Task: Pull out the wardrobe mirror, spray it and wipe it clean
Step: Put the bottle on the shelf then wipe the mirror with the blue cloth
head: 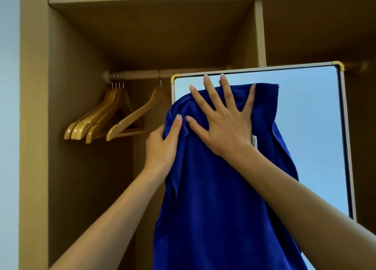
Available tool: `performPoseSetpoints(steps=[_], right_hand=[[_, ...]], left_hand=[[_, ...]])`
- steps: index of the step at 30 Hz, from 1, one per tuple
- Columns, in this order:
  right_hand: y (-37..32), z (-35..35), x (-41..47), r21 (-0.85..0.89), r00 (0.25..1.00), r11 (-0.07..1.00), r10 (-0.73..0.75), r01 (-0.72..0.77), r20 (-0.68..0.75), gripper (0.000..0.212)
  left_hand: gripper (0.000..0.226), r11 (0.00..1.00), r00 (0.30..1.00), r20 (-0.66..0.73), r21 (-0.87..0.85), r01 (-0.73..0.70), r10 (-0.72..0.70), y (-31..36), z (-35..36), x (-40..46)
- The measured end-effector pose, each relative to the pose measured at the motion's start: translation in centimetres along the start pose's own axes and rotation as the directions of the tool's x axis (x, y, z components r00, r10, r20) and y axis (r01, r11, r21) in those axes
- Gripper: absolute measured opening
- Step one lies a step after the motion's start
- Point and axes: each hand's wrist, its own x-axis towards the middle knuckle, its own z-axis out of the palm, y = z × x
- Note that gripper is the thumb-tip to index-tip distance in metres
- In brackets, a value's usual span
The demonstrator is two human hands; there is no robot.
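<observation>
Head view, left to right: pale blue wall (9, 86), then tan matte wooden wardrobe (34, 106) with open compartments. Round wooden rail (138, 74) carries glossy curved wooden hangers (105, 119), four bunched at its left end, one apart to the right. Left hand (162, 147) pinches the left edge of the deep blue fuzzy microfibre cloth (213, 188), thumb in front, fingers curled behind the fold. Cloth hangs long over the rectangular silver-framed mirror with gold corner caps (305, 127), covering its left part. Right hand (225, 123) lies flat with fingers spread, pressing the cloth's top against the glass; two fingertips (206, 79) reach past the cloth near the top frame. Mirror stands in front of the wardrobe opening, right part bare, reflecting flat pale blue.
</observation>
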Motion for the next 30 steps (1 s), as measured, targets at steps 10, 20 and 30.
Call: performPoseSetpoints(steps=[10,20,30], right_hand=[[-2.1,0.0,5.0,-0.010,0.995,0.995,-0.098,0.098,-0.031,0.065],[2.0,-0.2,4.0,-0.018,0.999,1.000,-0.016,0.015,-0.043,0.063],[1.5,0.5,-1.9,-0.024,1.000,1.000,0.003,-0.002,0.025,0.064]], left_hand=[[0.047,0.999,0.999,0.036,-0.033,0.030,-0.028,0.6,-1.5,1.6],[0.038,0.999,1.000,0.024,0.046,-0.019,0.017,-0.4,-0.7,1.7],[0.031,0.983,0.996,0.072,0.167,-0.073,0.062,-2.3,0.3,-0.3]])
